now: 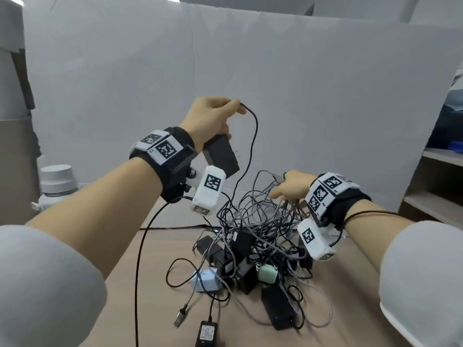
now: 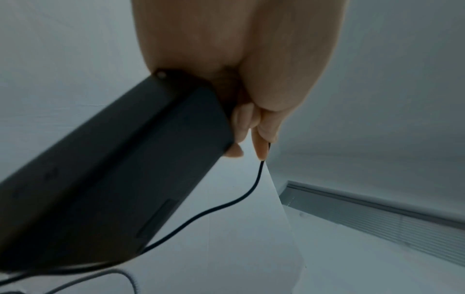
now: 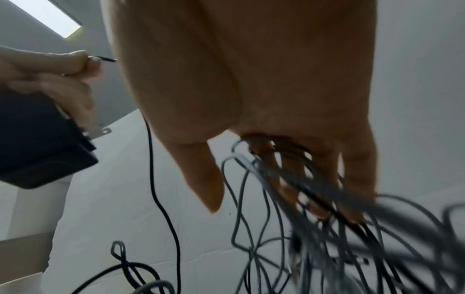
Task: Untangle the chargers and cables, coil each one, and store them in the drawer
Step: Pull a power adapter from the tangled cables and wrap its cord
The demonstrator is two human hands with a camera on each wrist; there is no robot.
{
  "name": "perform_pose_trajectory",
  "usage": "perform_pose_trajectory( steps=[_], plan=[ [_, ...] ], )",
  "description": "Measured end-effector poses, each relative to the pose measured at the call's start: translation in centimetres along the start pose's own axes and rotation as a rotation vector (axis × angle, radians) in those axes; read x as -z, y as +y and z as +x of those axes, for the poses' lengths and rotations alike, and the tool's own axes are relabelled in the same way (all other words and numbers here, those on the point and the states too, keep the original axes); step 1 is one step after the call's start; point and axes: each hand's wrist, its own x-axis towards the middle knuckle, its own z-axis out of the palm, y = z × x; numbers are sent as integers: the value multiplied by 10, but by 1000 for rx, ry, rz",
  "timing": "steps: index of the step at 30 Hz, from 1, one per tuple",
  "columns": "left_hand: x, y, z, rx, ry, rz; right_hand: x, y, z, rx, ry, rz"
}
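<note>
Two hands work one knot: left hand (image 1: 213, 116) is raised above the tangled pile (image 1: 250, 241), gripping a black adapter brick (image 1: 221, 156) in the palm and pinching its thin black cable (image 1: 253, 144) at the fingertips; right hand (image 1: 292, 187), just above the pile, has fingers hooked through a bunch of grey cables (image 3: 314, 199). To do this well, probably keep the bunch lifted and loose, feed the black cable out along its own run, no yanking. Drawer not in view; where the black cable threads inside the pile is hidden; right wrist view blurs the strands, count unclear
</note>
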Motion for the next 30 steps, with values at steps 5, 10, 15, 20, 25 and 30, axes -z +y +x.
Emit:
perform_pose_trajectory(
  steps=[5, 10, 15, 20, 25, 30],
  plan=[
    [-6, 7, 3, 12, -140, 135, 27, -21, -24, 47, 131, -159],
    [-22, 21, -2, -41, -263, 90, 18, -47, -17, 296, 169, 301],
    [-23, 44, -10, -116, -187, -150, -22, -33, 3, 289, 46, 605],
    [-8, 62, -8, -143, -78, -374, -49, -5, 18, 253, -10, 515],
    [2, 50, 1, -66, 137, -370, -43, 4, 25, 219, 112, 607],
    [-11, 8, 3, 125, 107, -181, -1, -8, 21, 234, 462, 767]
  ],
)
